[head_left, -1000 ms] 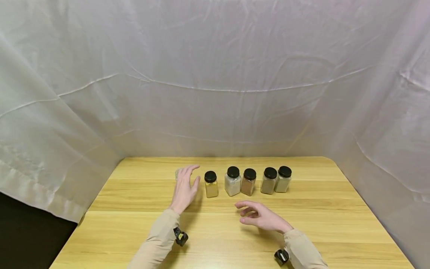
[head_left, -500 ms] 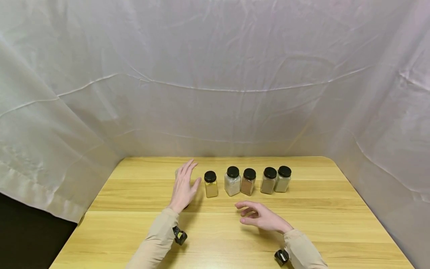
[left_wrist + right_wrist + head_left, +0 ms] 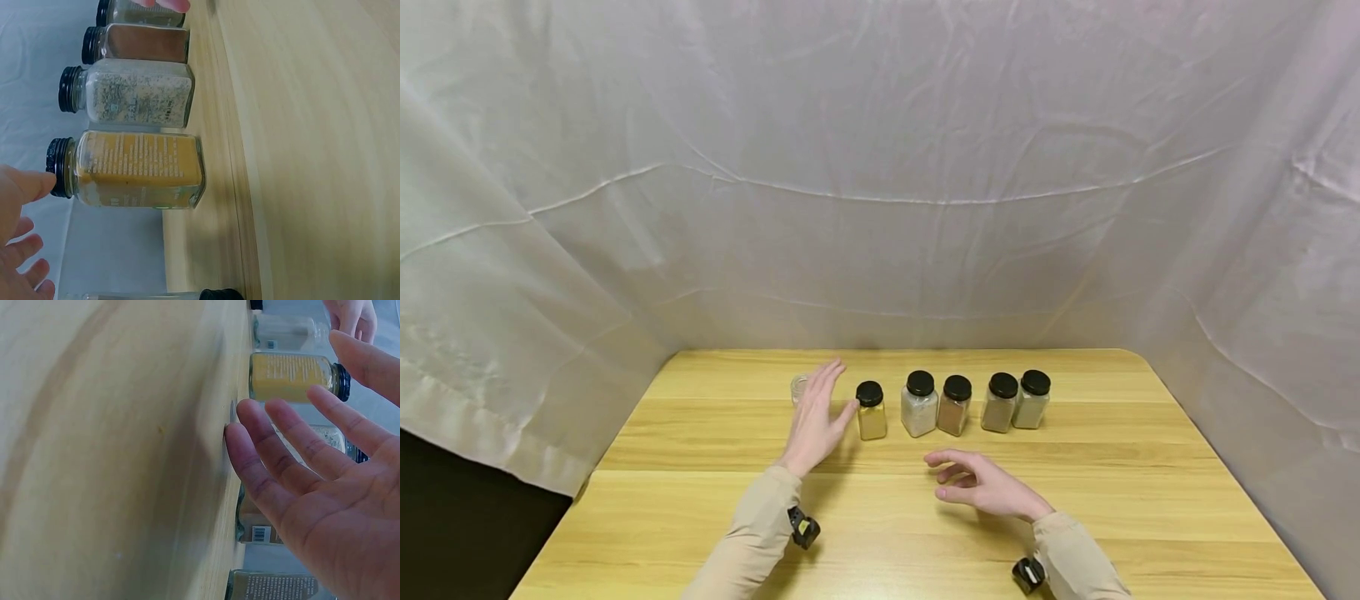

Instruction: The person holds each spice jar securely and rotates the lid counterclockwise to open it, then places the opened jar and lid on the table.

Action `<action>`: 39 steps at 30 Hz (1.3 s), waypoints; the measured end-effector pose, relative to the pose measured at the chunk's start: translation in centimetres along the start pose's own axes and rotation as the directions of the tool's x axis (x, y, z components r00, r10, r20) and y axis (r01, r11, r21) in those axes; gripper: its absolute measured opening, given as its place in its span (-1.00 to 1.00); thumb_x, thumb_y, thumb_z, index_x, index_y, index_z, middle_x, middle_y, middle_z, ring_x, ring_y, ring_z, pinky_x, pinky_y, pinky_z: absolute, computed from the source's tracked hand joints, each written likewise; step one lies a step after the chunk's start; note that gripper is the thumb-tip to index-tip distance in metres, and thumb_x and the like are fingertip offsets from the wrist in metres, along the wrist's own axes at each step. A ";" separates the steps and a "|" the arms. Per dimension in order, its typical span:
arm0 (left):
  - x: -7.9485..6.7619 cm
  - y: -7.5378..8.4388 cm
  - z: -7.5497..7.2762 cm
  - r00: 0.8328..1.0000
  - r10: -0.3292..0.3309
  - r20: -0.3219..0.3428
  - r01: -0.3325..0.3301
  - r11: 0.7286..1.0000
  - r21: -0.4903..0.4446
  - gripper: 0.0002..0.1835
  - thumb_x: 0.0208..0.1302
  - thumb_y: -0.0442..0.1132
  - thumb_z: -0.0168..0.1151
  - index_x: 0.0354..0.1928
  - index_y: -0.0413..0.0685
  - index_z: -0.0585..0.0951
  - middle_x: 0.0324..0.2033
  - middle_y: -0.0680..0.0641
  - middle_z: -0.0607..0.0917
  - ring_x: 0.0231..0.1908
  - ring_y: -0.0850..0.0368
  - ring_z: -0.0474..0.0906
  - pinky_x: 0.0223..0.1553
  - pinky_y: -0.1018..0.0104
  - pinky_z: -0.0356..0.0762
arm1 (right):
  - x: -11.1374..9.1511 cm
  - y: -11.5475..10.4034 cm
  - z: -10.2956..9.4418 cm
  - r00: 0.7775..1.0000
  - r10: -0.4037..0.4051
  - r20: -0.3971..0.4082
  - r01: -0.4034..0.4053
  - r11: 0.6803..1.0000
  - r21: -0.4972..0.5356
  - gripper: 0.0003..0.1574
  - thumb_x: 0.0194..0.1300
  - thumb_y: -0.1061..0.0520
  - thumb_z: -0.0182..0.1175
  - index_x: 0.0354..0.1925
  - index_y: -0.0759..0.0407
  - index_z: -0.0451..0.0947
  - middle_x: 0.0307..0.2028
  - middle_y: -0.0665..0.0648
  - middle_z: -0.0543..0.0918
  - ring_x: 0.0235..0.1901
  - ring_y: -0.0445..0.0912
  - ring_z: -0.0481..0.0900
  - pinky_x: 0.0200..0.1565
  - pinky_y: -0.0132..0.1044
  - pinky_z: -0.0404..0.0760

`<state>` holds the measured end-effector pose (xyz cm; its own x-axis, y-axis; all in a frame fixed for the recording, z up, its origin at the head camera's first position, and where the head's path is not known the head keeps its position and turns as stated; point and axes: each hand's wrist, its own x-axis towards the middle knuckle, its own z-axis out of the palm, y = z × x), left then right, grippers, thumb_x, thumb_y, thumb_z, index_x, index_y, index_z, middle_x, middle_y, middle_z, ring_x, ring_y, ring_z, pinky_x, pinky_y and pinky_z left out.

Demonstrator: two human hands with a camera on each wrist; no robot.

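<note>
My left hand (image 3: 816, 425) reaches over the table's left part, fingers extended and holding nothing. Its thumb tip is at the black lid of a jar of yellow powder (image 3: 872, 423); whether they touch I cannot tell. Behind that hand stands a clear, lidless glass jar (image 3: 798, 388), mostly hidden in the head view. A loose black lid (image 3: 222, 295) shows at the bottom of the left wrist view, near the clear jar. My right hand (image 3: 985, 483) hovers in front of the jar row, fingers loosely bent, with nothing in it.
Right of the yellow jar stand a jar of speckled white seasoning (image 3: 919, 412), a reddish-brown one (image 3: 953, 417), a grey-brown one (image 3: 998, 413) and a pale greenish one (image 3: 1032, 410), all black-lidded. A pale cloth (image 3: 895, 250) hangs behind the wooden table (image 3: 1150, 500).
My left hand first spreads slightly away, then shifts right, bringing its thumb up to the yellow jar's lid. More of the clear jar shows now. My right hand has stayed put.
</note>
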<state>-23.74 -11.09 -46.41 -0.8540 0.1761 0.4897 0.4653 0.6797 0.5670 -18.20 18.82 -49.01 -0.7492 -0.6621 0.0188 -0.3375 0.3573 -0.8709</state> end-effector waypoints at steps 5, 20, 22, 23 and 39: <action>0.0 0.1 0.3 0.999 0.009 0.043 -0.007 1.000 -0.029 -0.32 0.34 -0.15 0.31 0.44 -0.16 0.35 0.46 -0.21 0.38 0.49 -0.26 0.18 0.49 -0.35 0.13 | 0.0 0.0 0.0 1.000 0.005 0.003 -0.005 1.000 0.008 -0.31 0.44 0.08 0.21 0.36 0.44 0.31 0.28 0.48 0.47 0.16 0.34 0.55 0.22 0.05 0.64; -0.1 0.5 1.4 0.992 0.039 0.122 -0.023 0.992 -0.124 -0.35 0.34 -0.19 0.32 0.41 -0.22 0.38 0.36 -0.31 0.48 0.41 -0.30 0.34 0.48 -0.25 0.24 | -0.1 0.1 -0.1 1.000 0.010 0.001 -0.010 1.000 0.026 -0.34 0.46 0.09 0.20 0.35 0.43 0.33 0.28 0.47 0.47 0.16 0.35 0.55 0.21 -0.10 0.66; -0.1 0.5 1.5 0.992 0.026 0.126 -0.009 0.991 -0.133 -0.36 0.35 -0.19 0.32 0.41 -0.20 0.38 0.35 -0.30 0.49 0.39 -0.29 0.36 0.46 -0.23 0.28 | -0.1 0.1 -0.1 1.000 0.011 0.002 -0.011 1.000 0.027 -0.34 0.46 0.09 0.20 0.35 0.43 0.33 0.28 0.47 0.47 0.16 0.35 0.55 0.21 -0.10 0.66; -0.1 0.5 1.5 0.992 0.021 0.125 -0.003 0.990 -0.138 -0.37 0.35 -0.20 0.32 0.40 -0.20 0.39 0.34 -0.30 0.50 0.38 -0.29 0.38 0.45 -0.22 0.31 | -0.1 0.1 -0.1 1.000 0.011 0.002 -0.011 1.000 0.026 -0.34 0.46 0.09 0.20 0.35 0.43 0.32 0.28 0.47 0.47 0.16 0.35 0.55 0.21 -0.10 0.66; 0.0 1.0 1.2 0.981 -0.040 0.187 0.087 0.965 -0.249 -0.41 0.22 -0.20 0.45 0.28 -0.19 0.53 0.22 -0.25 0.63 0.28 -0.19 0.52 0.40 -0.14 0.42 | -0.1 0.1 0.0 0.997 0.003 -0.072 -0.002 1.000 0.022 -0.36 0.42 0.10 0.23 0.31 0.43 0.38 0.23 0.47 0.52 0.11 0.30 0.59 0.19 -0.11 0.67</action>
<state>-23.52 -9.56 -46.63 -0.9004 0.2790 0.3339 0.4327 0.4935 0.7545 -18.19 18.92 -49.05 -0.7895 -0.6116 0.0513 -0.3238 0.3441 -0.8813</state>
